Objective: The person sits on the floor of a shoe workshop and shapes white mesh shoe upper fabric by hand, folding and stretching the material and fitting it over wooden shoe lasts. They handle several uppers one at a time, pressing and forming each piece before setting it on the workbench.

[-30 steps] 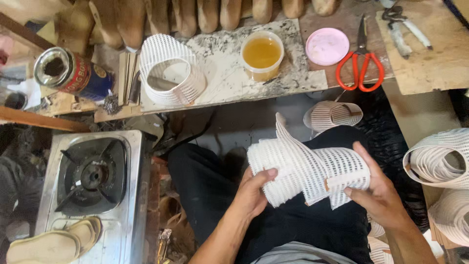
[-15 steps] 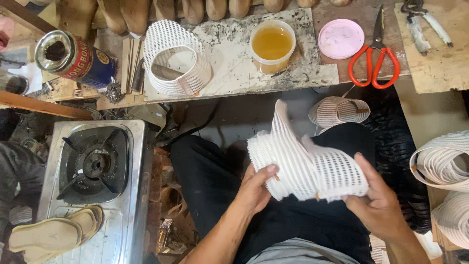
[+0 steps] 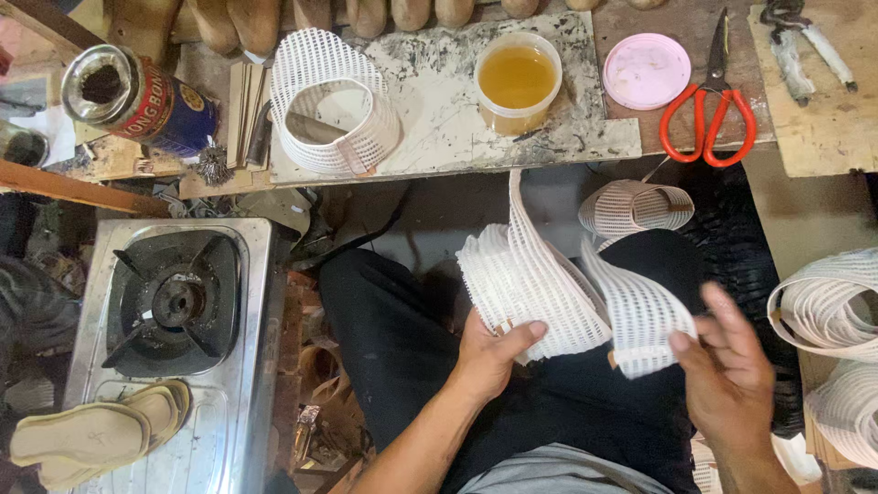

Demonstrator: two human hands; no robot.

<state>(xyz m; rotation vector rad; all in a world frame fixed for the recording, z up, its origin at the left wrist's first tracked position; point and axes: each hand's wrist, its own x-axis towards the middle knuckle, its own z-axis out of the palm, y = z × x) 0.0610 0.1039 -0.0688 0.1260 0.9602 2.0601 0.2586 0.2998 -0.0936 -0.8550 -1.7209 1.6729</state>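
A stack of white perforated mesh shoe-upper pieces [image 3: 530,284] rests over my lap. My left hand [image 3: 489,352] grips its lower left side, thumb across the front. One mesh piece [image 3: 640,316] has come away from the stack to the right, and my right hand [image 3: 727,366] pinches its lower edge with thumb and fingers. A long strip of the stack sticks up toward the marble slab [image 3: 439,101].
On the bench stand a looped white mesh piece [image 3: 334,105], a tub of amber glue [image 3: 518,80], a pink lid [image 3: 647,66], red scissors [image 3: 709,105] and a tin can [image 3: 137,101]. A gas stove [image 3: 174,311] with insoles [image 3: 91,434] sits left. More mesh pieces [image 3: 828,306] lie right.
The head view has shifted down and closer. My right hand has pulled one mesh piece off the right end of the stack, which my left hand still holds.
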